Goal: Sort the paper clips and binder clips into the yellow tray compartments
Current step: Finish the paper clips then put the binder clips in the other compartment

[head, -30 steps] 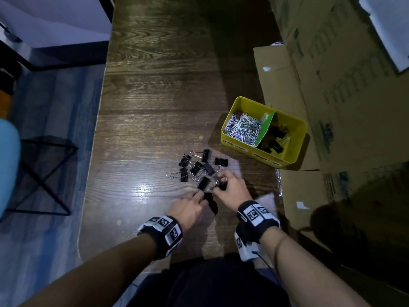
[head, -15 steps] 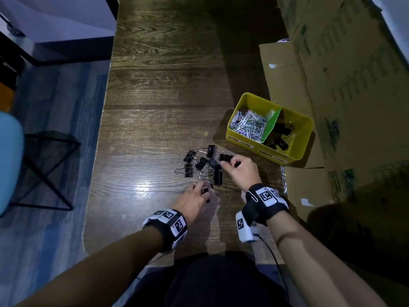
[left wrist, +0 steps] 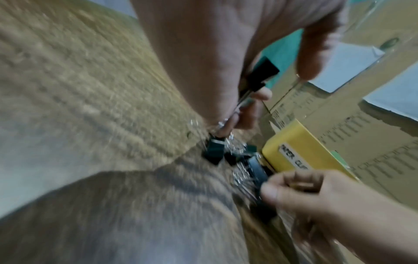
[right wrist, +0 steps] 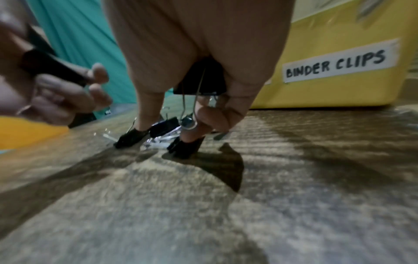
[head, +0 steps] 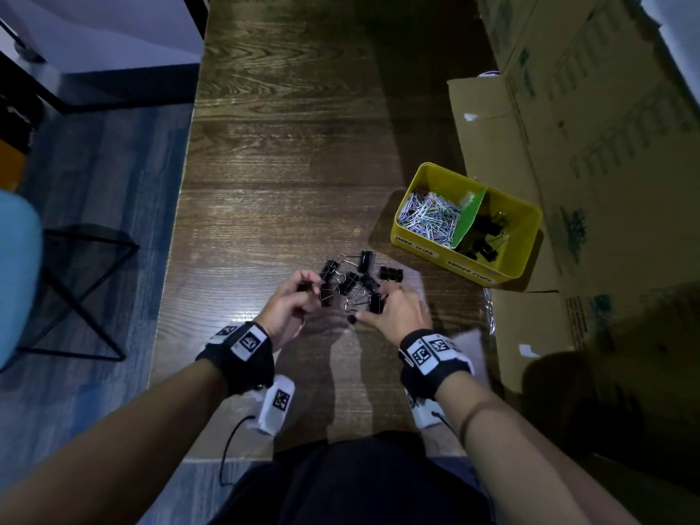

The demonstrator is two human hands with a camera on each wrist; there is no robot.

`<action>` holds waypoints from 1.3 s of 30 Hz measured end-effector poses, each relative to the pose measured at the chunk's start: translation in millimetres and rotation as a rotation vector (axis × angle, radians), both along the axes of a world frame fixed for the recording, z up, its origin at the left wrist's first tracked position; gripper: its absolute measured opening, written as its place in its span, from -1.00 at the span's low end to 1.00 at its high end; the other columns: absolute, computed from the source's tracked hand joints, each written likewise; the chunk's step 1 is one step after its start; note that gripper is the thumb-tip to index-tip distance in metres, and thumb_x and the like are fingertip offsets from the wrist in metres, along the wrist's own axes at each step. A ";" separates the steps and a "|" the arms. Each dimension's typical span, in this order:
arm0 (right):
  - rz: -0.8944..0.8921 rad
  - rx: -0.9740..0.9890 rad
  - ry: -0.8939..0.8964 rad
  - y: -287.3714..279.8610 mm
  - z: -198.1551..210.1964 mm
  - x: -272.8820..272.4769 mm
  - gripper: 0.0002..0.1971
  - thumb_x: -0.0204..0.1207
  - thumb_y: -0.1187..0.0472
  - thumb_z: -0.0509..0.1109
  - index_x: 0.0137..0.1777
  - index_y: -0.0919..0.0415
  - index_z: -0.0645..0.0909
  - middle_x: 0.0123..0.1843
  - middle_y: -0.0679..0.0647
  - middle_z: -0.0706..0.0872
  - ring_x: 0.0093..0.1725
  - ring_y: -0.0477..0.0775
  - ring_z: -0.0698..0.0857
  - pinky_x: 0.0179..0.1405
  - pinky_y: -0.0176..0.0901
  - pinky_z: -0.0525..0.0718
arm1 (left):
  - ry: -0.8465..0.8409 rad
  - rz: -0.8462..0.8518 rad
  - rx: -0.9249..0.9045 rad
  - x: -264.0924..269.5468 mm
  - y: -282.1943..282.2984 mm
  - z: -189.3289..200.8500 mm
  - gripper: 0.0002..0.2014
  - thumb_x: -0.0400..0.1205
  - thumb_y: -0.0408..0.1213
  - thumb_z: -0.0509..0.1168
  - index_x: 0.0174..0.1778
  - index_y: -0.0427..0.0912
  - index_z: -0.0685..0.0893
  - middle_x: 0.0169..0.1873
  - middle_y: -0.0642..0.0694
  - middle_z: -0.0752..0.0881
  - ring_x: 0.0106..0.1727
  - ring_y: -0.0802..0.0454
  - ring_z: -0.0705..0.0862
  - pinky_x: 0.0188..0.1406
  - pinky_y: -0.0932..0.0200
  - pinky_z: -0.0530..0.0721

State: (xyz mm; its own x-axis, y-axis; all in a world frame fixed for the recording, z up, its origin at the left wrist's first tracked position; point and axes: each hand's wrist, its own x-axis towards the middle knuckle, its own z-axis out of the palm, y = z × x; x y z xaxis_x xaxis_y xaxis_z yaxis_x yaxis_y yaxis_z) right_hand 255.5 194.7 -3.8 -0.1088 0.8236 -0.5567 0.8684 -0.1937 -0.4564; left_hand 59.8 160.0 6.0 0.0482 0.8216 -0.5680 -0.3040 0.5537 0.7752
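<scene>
Binder clips (head: 350,280) lie between both grips: left hand (head: 291,310) pinches one black clip (left wrist: 263,71), right hand (head: 397,310) pinches another (right wrist: 201,80); yellow tray (head: 526,255) sits beyond the right hand.

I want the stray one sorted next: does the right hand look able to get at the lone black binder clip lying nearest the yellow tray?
Probably yes. The lone black binder clip lies apart just beyond the right hand, nothing between, but that hand already holds another black binder clip.

The left hand (head: 291,305) has lifted off the worktop with a binder clip (left wrist: 263,73) in its grip, while the right hand (head: 397,312) has pulled back, apparently pinching another clip (right wrist: 201,80).
</scene>
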 end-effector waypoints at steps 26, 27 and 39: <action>-0.613 -0.141 0.852 9.0 37.8 41.5 -0.94 0.59 0.28 0.34 -0.09 0.19 0.62 0.07 0.10 0.68 -0.61 0.04 0.52 -0.64 -0.20 0.53 | 1.077 -0.584 0.308 -12.6 27.1 -34.7 -0.68 0.41 -0.16 0.53 0.06 -0.09 0.70 0.01 -0.07 0.66 -0.02 0.01 0.65 0.03 0.24 0.56; -0.648 -0.125 0.902 11.3 42.1 45.9 -0.95 0.57 0.29 0.37 -0.12 0.21 0.63 0.06 0.14 0.67 -0.59 0.06 0.54 -0.63 -0.19 0.56 | 1.015 -0.553 0.268 -15.3 28.6 -29.3 -0.73 0.40 -0.18 0.54 -0.03 -0.09 0.70 -0.12 -0.03 0.68 -0.12 0.06 0.64 -0.09 0.29 0.52; -0.925 0.154 1.081 58.4 83.9 118.3 -0.67 0.38 0.45 0.48 0.10 0.15 0.65 0.05 0.19 0.69 -0.16 0.01 0.72 -0.32 -0.26 0.71 | -0.208 -0.228 -0.137 71.4 101.6 62.9 -0.62 0.57 -0.12 0.12 0.28 -0.08 0.59 -0.18 -0.19 0.72 -0.15 -0.17 0.73 -0.31 0.10 0.73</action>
